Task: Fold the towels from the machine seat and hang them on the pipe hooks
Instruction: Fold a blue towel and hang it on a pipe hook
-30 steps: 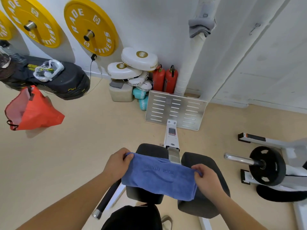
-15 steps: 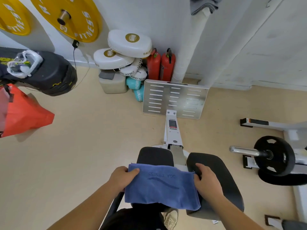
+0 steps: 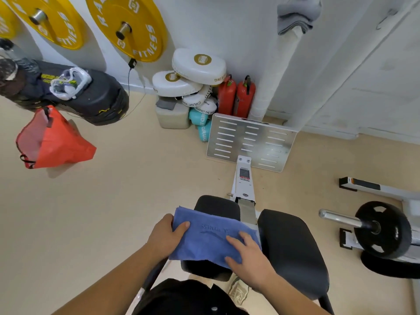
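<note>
Since a moment ago, my right hand [image 3: 250,255] has slid from the towel's end onto its top, palm flat. My left hand [image 3: 166,238] pinches the blue towel [image 3: 211,235] at its left edge, over the machine seat [image 3: 293,248]. A grey towel [image 3: 295,17] hangs on the pipe [image 3: 275,76].

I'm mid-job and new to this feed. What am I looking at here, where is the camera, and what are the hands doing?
There is one picture, from a wide-angle camera on a person's head, looking down at their bare hands. No robot is involved. The setting is a gym. Below is a machine with two black seat pads. A blue towel lies across the left pad. The left hand grips the towel's left edge, and the right hand lies flat on top, fingers spread, as if pressing a fold. Ahead, a white pipe runs up the wall, with a grey towel already hanging near its top. Its hook is hidden.
</note>
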Demonstrator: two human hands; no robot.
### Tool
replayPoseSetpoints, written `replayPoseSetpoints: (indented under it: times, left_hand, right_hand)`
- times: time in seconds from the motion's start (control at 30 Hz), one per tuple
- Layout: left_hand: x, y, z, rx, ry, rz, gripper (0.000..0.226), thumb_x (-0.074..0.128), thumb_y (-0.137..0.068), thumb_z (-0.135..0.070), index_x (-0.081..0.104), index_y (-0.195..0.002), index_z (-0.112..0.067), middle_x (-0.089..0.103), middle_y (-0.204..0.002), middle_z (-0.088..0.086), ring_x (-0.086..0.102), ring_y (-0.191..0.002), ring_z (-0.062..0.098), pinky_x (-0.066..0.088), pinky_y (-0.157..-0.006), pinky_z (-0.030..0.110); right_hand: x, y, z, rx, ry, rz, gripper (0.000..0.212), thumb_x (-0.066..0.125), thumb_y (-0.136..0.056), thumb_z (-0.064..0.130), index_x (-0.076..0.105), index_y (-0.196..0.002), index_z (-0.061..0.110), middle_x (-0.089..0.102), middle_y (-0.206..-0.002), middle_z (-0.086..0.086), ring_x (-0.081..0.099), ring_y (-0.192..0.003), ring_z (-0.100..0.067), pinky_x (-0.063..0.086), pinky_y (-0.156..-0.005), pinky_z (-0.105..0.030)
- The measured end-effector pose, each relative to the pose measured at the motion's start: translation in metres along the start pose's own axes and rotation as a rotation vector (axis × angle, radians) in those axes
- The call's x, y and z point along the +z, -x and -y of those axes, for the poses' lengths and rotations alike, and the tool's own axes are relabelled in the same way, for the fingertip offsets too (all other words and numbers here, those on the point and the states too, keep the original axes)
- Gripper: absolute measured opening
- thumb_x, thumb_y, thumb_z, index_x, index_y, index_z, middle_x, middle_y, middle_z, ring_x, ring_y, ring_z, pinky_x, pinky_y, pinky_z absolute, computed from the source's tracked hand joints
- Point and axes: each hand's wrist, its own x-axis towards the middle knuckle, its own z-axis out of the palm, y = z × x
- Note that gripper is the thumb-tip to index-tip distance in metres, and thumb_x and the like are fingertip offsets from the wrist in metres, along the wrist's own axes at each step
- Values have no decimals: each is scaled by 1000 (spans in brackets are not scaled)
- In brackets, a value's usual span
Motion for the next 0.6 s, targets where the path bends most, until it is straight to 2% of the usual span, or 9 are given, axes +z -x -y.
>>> replayPoseSetpoints:
  times: [0.17, 0.37, 0.43, 0.5, 0.6]
  left_hand:
    - [-34, 23, 9, 15, 130, -90, 29, 61, -96, -44, 58, -100, -16, 67, -93, 2, 65, -83, 18, 49, -68, 28]
    - [-69, 28, 6, -49, 177, -224, 26, 68, -90, -37, 60, -89, -12, 67, -86, 3, 61, -73, 17, 50, -65, 29]
    - [-70, 30, -5, -24, 185, -230, 23, 71, -88, -35, 61, -90, -14, 67, -85, 1, 63, -74, 16, 51, -64, 28]
    - [-62, 33, -21, 25, 144, -191, 19, 72, -84, -31, 60, -91, -19, 68, -85, -1, 66, -75, 16, 51, -62, 27]
    - [-28, 35, -44, 102, 17, -68, 17, 67, -80, -28, 56, -93, -23, 67, -79, -6, 65, -71, 12, 47, -60, 23]
  right_hand:
    - [5, -5, 32, -149, 182, -95, 47, 39, -103, 52, 45, -148, 41, 33, -158, 4, 35, -145, -19, 33, -118, -32]
    - [11, -25, 64, -267, 131, -6, 42, 37, -106, 40, 51, -145, 38, 39, -154, 9, 31, -144, -15, 28, -121, -32]
    - [10, -28, 70, -254, 139, -103, 39, 38, -105, 35, 57, -140, 33, 47, -147, 7, 37, -140, -16, 32, -116, -30]
    - [6, -29, 67, -162, 168, -204, 38, 39, -104, 36, 58, -136, 30, 50, -140, 4, 42, -133, -19, 39, -109, -30]
    - [8, -27, 47, -58, 39, -208, 31, 45, -102, 30, 66, -124, 26, 53, -126, 3, 50, -122, -19, 44, -93, -25]
